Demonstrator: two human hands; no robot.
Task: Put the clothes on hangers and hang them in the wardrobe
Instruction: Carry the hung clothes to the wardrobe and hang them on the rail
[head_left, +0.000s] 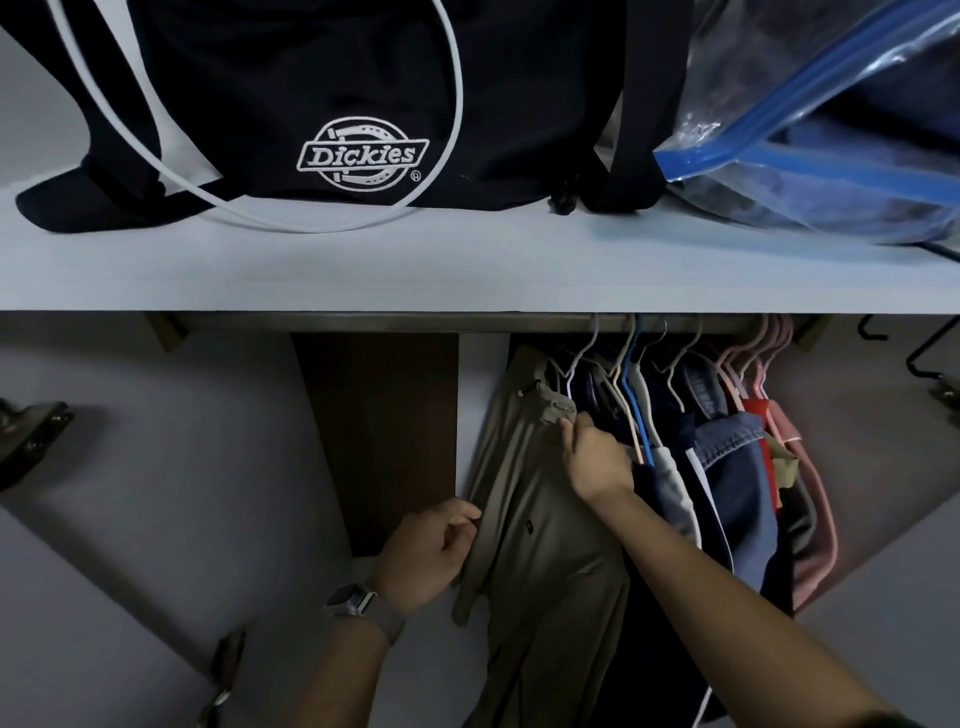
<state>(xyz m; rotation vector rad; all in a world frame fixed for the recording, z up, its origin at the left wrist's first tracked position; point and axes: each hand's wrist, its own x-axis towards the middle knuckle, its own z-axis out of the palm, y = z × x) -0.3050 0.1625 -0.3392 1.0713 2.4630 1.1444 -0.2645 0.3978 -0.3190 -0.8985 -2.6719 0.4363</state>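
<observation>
From the head view we count two hands at the open wardrobe. Our left hand (434, 551) pinches the left edge of the long khaki fabric garment (540, 545) between thumb and curled fingers, its grip closed on the cloth. Our right hand (597, 460) has its grip curled on the garment's top near the collar. The garment hangs at the left end of the dark wardrobe rail (415, 322), just beside the other hung clothes: a blue denim piece (732, 467) and a pink piece (815, 519) among several dark ones we cannot count. One blue plastic hanger (635, 395) shows. On the white shelf (467, 270) above lie two things: one black Dickies bag (363, 104) and one clear blue-zipped storage bag (831, 156). One grey wristwatch (353, 603) sits on the left wrist.
</observation>
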